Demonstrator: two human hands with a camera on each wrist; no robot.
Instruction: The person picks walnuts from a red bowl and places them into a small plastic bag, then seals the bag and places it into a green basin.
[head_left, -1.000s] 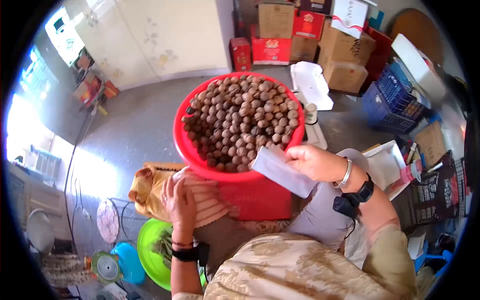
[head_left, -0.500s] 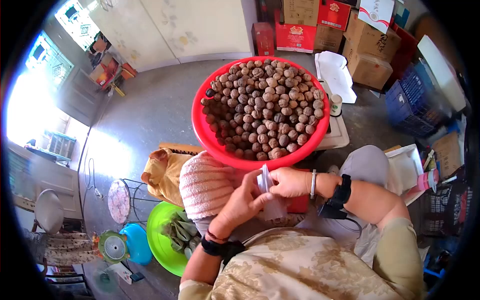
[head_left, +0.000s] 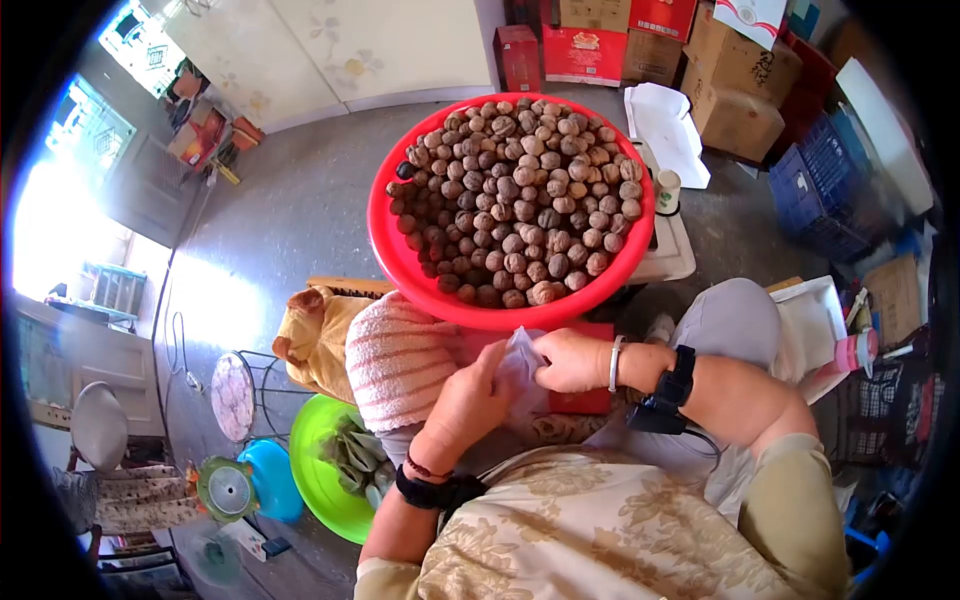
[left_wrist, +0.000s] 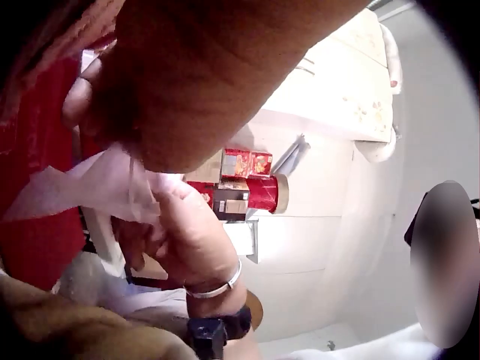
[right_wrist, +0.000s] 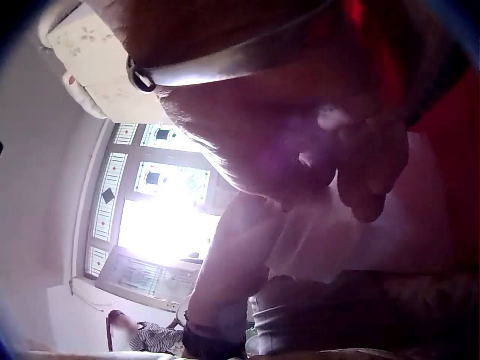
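Note:
A thin, translucent plastic bag [head_left: 517,368] is between my two hands, just in front of the basin and above my lap. My left hand [head_left: 463,402] pinches its left side between thumb and fingers. On the other side my right hand [head_left: 576,360] grips the bag near its upper edge. In the left wrist view the bag [left_wrist: 97,187] hangs creased from the fingers; the right wrist view shows its loose sheet [right_wrist: 405,225] below my curled right fingers. A big red basin [head_left: 383,230] heaped with walnuts [head_left: 520,190] stands right beyond both hands.
A pink striped towel [head_left: 400,365] lies over my left knee, beside a yellow cloth [head_left: 325,330]. Lower left stands a green basin [head_left: 310,490] with grey-green bags inside. A white scale [head_left: 665,250] shows behind the red basin. Cardboard boxes [head_left: 740,90] and a blue crate [head_left: 820,190] stand right.
My left hand has left the towel and taken hold of the bag. My right hand has brought the bag from the basin's rim down to the left, where the bag is now more crumpled.

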